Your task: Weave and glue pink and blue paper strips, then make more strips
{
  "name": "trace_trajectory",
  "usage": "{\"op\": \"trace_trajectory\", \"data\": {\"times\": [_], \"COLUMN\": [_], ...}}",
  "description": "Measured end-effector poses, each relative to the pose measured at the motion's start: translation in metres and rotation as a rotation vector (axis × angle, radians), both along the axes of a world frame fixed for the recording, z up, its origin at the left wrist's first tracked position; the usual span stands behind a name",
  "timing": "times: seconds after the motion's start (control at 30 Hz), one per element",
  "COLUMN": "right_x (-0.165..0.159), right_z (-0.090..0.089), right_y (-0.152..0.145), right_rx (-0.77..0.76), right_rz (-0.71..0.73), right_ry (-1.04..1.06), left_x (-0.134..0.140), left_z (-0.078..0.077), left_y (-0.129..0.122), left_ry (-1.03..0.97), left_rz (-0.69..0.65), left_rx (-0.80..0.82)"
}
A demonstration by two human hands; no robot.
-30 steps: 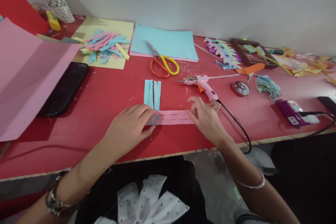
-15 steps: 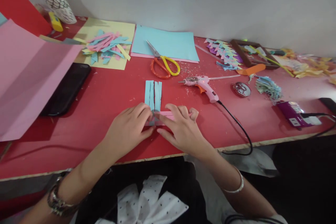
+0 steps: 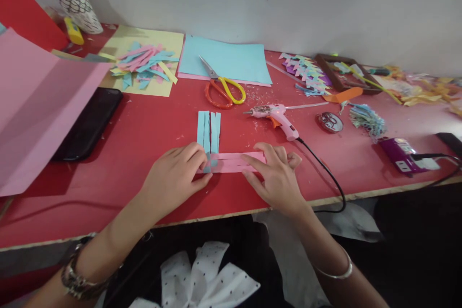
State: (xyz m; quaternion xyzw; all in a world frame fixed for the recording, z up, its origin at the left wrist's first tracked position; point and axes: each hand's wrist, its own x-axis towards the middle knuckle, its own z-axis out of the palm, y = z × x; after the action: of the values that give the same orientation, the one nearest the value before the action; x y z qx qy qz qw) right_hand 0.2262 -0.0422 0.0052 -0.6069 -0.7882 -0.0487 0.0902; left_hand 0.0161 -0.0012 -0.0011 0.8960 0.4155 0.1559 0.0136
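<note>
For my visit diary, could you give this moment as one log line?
left hand: where blue strips meet pink strips; right hand: over pink strips; glue gun: beyond right hand; scissors: partly on blue paper

Diagonal shadow across pink sheet [image 3: 38, 110]

Paper strips [image 3: 229, 162] in front, scissors [image 3: 215, 75] behind, partly on stacked sheets [image 3: 247, 61], glue gun [image 3: 278, 114] behind right, cup [image 3: 83, 12] back left

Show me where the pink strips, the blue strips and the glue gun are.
Pink strips [image 3: 230, 162]: head view, middle of the strips.
Blue strips [image 3: 207, 131]: head view, a strip left of the gap.
Glue gun [image 3: 277, 112]: head view, its pink body.
</note>
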Motion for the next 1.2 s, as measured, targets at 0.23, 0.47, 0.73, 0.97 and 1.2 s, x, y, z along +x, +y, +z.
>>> {"op": "trace_trajectory", "data": {"times": [0.23, 0.47, 0.73, 0.97, 1.2], "right_x": [0.014, 0.026, 0.032, 0.007, -0.019], "right_z": [-0.002, -0.003, -0.002, -0.011, -0.008], "right_y": [-0.003, -0.006, -0.009, -0.008, -0.003], "right_rx": [0.093, 0.145, 0.28, 0.158, 0.01], "right_rz": [-0.045, -0.087, -0.194, -0.055, 0.115], "right_ry": [-0.003, 0.003, 0.107, 0.178, 0.147], "left_x": [0.0, 0.0, -0.002, 0.002, 0.007], "left_z": [0.0, 0.0, -0.005, -0.011, -0.002], "left_y": [0.0, 0.001, 0.001, -0.002, -0.002], "left_ry": [-0.027, -0.031, -0.044, 0.002, 0.079], "left_rz": [-0.011, -0.011, -0.015, 0.239, 0.238], "left_rx": [-0.003, -0.007, -0.06, -0.085, -0.115]}}
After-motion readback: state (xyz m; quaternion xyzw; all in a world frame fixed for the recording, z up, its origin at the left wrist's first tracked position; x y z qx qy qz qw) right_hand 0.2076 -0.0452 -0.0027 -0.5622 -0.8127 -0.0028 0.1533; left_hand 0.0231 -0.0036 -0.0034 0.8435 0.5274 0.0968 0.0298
